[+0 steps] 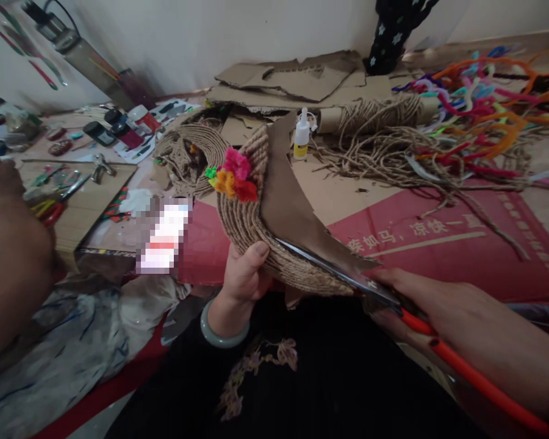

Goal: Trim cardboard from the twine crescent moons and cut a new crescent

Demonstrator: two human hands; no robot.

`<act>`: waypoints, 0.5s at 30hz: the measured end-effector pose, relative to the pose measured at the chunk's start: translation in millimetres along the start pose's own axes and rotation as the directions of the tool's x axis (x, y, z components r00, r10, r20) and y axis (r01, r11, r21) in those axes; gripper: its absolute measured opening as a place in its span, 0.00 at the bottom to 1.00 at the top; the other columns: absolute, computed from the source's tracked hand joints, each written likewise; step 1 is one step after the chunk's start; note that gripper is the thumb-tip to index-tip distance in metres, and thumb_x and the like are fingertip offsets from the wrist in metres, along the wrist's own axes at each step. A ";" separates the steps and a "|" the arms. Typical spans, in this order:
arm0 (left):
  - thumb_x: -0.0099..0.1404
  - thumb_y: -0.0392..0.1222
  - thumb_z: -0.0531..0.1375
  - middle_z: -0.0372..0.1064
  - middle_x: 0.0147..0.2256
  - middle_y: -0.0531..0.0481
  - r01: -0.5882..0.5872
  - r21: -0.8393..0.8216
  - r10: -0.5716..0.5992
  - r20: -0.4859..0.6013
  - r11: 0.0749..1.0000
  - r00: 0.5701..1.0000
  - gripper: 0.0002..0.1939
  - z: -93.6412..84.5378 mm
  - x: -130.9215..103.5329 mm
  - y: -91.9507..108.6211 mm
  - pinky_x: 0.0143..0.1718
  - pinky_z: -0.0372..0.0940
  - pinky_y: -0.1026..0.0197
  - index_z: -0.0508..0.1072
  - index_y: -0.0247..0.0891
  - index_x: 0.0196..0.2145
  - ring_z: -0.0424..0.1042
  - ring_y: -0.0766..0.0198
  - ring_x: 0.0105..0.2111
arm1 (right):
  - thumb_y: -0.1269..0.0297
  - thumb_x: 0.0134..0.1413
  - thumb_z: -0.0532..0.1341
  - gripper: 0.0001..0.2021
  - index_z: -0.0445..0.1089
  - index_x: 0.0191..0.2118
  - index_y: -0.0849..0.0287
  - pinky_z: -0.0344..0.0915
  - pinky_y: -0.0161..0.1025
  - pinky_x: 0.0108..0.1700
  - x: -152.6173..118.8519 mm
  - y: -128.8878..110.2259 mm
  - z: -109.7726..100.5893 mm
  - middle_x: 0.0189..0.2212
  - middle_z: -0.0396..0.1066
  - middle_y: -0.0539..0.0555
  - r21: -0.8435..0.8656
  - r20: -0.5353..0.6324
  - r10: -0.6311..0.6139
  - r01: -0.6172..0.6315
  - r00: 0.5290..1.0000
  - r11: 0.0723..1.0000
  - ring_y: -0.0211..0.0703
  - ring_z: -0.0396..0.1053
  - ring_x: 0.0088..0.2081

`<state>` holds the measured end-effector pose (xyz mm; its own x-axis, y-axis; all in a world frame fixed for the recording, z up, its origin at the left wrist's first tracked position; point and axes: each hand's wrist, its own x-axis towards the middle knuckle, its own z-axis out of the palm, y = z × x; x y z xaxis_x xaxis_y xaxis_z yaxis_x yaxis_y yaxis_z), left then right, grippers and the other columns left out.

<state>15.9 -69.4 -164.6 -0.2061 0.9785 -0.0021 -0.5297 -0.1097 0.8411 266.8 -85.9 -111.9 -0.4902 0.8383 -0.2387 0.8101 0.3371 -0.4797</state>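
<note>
My left hand (pixel 246 274), with a pale bangle at its wrist, grips a curved cardboard piece (pixel 288 204) by its lower left edge. Rows of jute rope (pixel 238 221) cover part of the cardboard, the thumb lying over them. Pink, orange, red and green fuzzy pipe-cleaner flowers (pixel 235 177) sit on the rope. In my right hand (pixel 452 308) is a pair of scissors (pixel 343 275) with red handles. Their long blades lie along the border between rope and bare cardboard; how far they are apart cannot be made out.
A small glue bottle (pixel 301 139) stands behind the cardboard, near a tangle of jute cord (pixel 388 149) and colourful pipe cleaners (pixel 489 103). Pliers (pixel 101 167) and paint jars (pixel 125 129) are at left. Another person's blurred arm (pixel 13 262) reaches in at the left edge.
</note>
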 end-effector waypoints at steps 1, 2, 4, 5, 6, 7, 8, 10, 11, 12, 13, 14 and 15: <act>0.50 0.53 0.73 0.81 0.36 0.51 0.001 -0.007 -0.001 -0.001 1.000 1.000 0.20 -0.1 -0.3 -0.3 0.46 0.76 0.59 0.79 0.44 0.39 0.80 0.57 0.41 | 0.45 0.61 0.52 0.21 0.76 0.45 0.53 0.78 0.45 0.38 -0.3 0.3 1.4 0.42 0.81 0.55 0.003 0.040 -0.005 0.005 0.999 1.000 0.51 0.81 0.36; 0.50 0.53 0.73 0.81 0.36 0.51 -0.003 -0.009 0.003 -0.005 1.000 1.000 0.19 -0.2 -0.6 -0.6 0.46 0.76 0.59 0.79 0.44 0.38 0.80 0.58 0.41 | 0.47 0.63 0.52 0.21 0.75 0.47 0.54 0.78 0.48 0.40 -0.6 0.7 2.9 0.45 0.80 0.57 0.005 0.077 -0.009 0.008 0.997 1.000 0.52 0.80 0.39; 0.52 0.53 0.72 0.81 0.38 0.50 -0.023 0.005 0.023 -0.011 1.000 1.000 0.18 -0.7 -1.1 -0.6 0.47 0.76 0.59 0.79 0.44 0.39 0.80 0.57 0.41 | 0.48 0.64 0.52 0.21 0.73 0.49 0.55 0.77 0.50 0.43 -1.5 1.4 6.1 0.48 0.79 0.59 0.004 0.106 -0.014 0.014 0.994 1.000 0.54 0.80 0.42; 0.53 0.53 0.72 0.81 0.38 0.50 -0.035 0.016 0.035 -0.012 0.999 0.999 0.18 -1.0 -1.3 -0.2 0.47 0.76 0.59 0.79 0.44 0.40 0.81 0.57 0.41 | 0.49 0.65 0.52 0.20 0.73 0.50 0.55 0.76 0.50 0.44 -1.9 1.4 7.2 0.49 0.78 0.59 0.004 0.106 -0.017 0.016 0.994 1.000 0.54 0.80 0.43; 0.53 0.53 0.72 0.81 0.38 0.51 -0.048 0.024 0.048 -0.011 0.999 0.999 0.18 -1.0 -1.4 0.5 0.46 0.76 0.59 0.79 0.44 0.40 0.81 0.58 0.40 | 0.50 0.65 0.52 0.20 0.73 0.50 0.55 0.76 0.50 0.44 -2.2 1.2 8.0 0.50 0.78 0.59 0.006 0.100 -0.021 0.021 0.995 1.000 0.54 0.80 0.43; 0.53 0.52 0.72 0.81 0.37 0.51 -0.059 0.027 0.059 -0.009 0.998 0.998 0.18 -0.9 -1.5 1.3 0.45 0.77 0.60 0.79 0.45 0.40 0.81 0.58 0.39 | 0.50 0.65 0.52 0.20 0.73 0.50 0.55 0.76 0.49 0.44 -2.3 0.8 8.2 0.50 0.78 0.59 0.011 0.095 -0.024 0.023 0.995 1.000 0.54 0.80 0.44; 0.53 0.52 0.72 0.81 0.36 0.52 -0.072 0.026 0.073 -0.006 0.997 0.997 0.17 -0.5 -1.6 2.4 0.43 0.77 0.60 0.79 0.45 0.40 0.81 0.59 0.38 | 0.49 0.64 0.52 0.20 0.73 0.50 0.54 0.76 0.49 0.43 -2.3 0.2 7.9 0.49 0.78 0.59 0.016 0.088 -0.022 0.020 0.996 1.000 0.55 0.80 0.43; 0.53 0.52 0.72 0.81 0.34 0.53 -0.099 0.017 0.099 0.001 0.995 0.995 0.16 1.0 -1.7 4.6 0.41 0.77 0.61 0.80 0.45 0.38 0.81 0.60 0.36 | 0.47 0.64 0.52 0.21 0.73 0.50 0.53 0.76 0.49 0.43 -2.0 -0.9 6.2 0.48 0.79 0.58 0.033 0.091 -0.003 0.001 0.996 0.999 0.55 0.80 0.42; 0.53 0.52 0.72 0.81 0.34 0.53 -0.109 0.012 0.109 0.002 0.994 0.994 0.16 2.1 -1.8 5.5 0.41 0.77 0.62 0.80 0.45 0.38 0.81 0.60 0.35 | 0.46 0.64 0.52 0.21 0.73 0.50 0.53 0.76 0.49 0.44 -1.7 -1.4 5.0 0.48 0.79 0.58 0.044 0.102 0.002 -0.006 0.995 0.999 0.54 0.80 0.42; 0.53 0.51 0.72 0.81 0.35 0.53 -0.115 0.006 0.115 0.002 0.993 0.993 0.15 3.2 -1.8 6.4 0.41 0.77 0.62 0.80 0.46 0.38 0.81 0.61 0.35 | 0.45 0.63 0.52 0.22 0.73 0.50 0.53 0.76 0.49 0.44 -1.5 -1.6 3.8 0.48 0.79 0.58 0.054 0.110 0.003 -0.009 0.994 0.999 0.54 0.80 0.42; 0.53 0.51 0.73 0.82 0.35 0.54 -0.118 -0.002 0.118 0.001 0.993 0.993 0.15 4.4 -1.8 7.1 0.41 0.77 0.62 0.80 0.46 0.38 0.81 0.61 0.36 | 0.44 0.63 0.52 0.22 0.73 0.50 0.53 0.76 0.49 0.44 -1.3 -1.8 2.8 0.48 0.79 0.57 0.061 0.117 0.004 -0.011 0.993 0.998 0.53 0.80 0.42; 0.53 0.50 0.73 0.82 0.36 0.54 -0.119 -0.011 0.119 0.002 0.993 0.993 0.15 5.4 -1.8 7.7 0.42 0.77 0.62 0.81 0.47 0.38 0.81 0.61 0.36 | 0.44 0.63 0.53 0.21 0.73 0.48 0.53 0.77 0.48 0.44 -1.1 -1.9 1.9 0.47 0.79 0.57 0.062 0.090 0.006 -0.012 0.996 0.998 0.52 0.80 0.41; 0.52 0.49 0.74 0.82 0.36 0.55 -0.120 -0.022 0.120 0.001 0.993 0.993 0.15 6.4 -1.7 8.1 0.42 0.77 0.62 0.81 0.47 0.38 0.81 0.62 0.37 | 0.44 0.63 0.53 0.21 0.74 0.47 0.52 0.77 0.46 0.43 -1.0 -2.0 1.3 0.46 0.80 0.56 0.061 0.062 0.004 -0.008 0.998 0.998 0.51 0.80 0.40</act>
<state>17.1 -70.8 -154.3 -0.2674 0.9585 0.0991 -0.5188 -0.2299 0.8234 265.3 -87.9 -111.8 -0.5057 0.8117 -0.2922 0.7928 0.3037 -0.5284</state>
